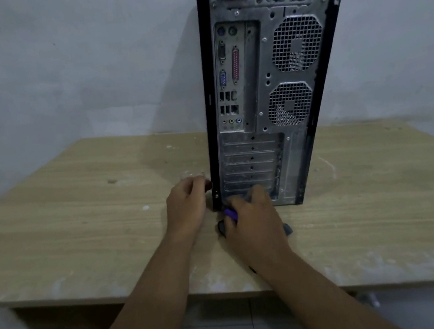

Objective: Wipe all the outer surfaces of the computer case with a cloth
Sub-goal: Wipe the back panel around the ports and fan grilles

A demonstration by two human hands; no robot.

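Our right grip (251, 224) curls round the cloth (230, 214), pressing it low on the rear of the computer case (268, 84). At its 10 o'clock our left grip (188, 206) curls beside the case's edge; we cannot tell whether it holds anything. The case stands upright on the desk (75, 216), at 1 o'clock.

Left hand (188, 207) with fingers curled — right hand (254, 222) just beside it, gripping a cloth (230, 214)

computer case (268, 84) upright on wooden table (76, 222), rear panel facing near | right hand (254, 224) grips cloth (230, 214) — purple and dark — at panel's bottom left | left hand (188, 206) fingers curled just beside case's lower left edge, contact unclear | far: pale wall (52, 77)
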